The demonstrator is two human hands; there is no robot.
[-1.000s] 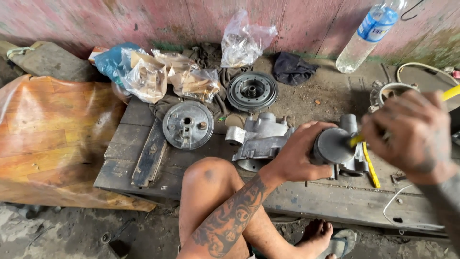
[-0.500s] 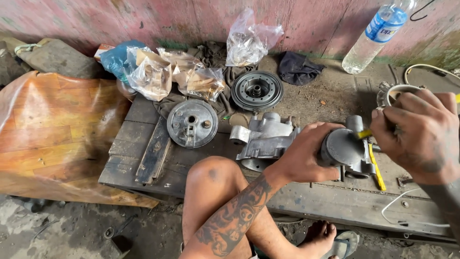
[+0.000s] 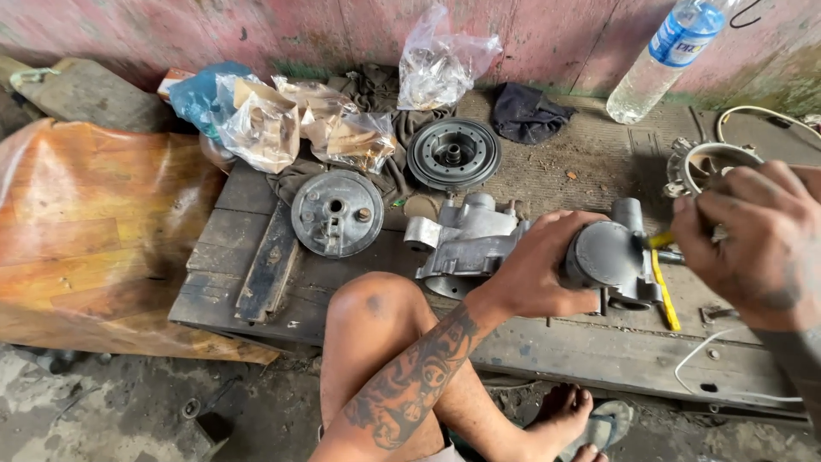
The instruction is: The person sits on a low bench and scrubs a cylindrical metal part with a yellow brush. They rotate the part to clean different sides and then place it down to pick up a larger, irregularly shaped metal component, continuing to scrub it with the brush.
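My left hand (image 3: 539, 265) grips a grey metal motor part (image 3: 609, 257) and holds it just above the wooden platform (image 3: 547, 342). My right hand (image 3: 757, 244) is closed around a yellow-handled tool (image 3: 660, 240) whose tip meets the right side of that part. A second yellow tool (image 3: 663, 295) lies on the boards below it. A grey cast housing (image 3: 466, 239) rests to the left of my left hand, above my bare knee (image 3: 376, 308).
A round metal cover plate (image 3: 336, 212) and a dark ribbed pulley (image 3: 453, 154) lie on the boards. Plastic bags of parts (image 3: 299, 124) sit at the back, beside a dark cloth (image 3: 526, 111) and a water bottle (image 3: 663, 56). An orange sheet (image 3: 85, 222) covers the left.
My right hand has dropped from above and closed in on the motor part, bringing the yellow tool against its right side. My left hand keeps its grip.
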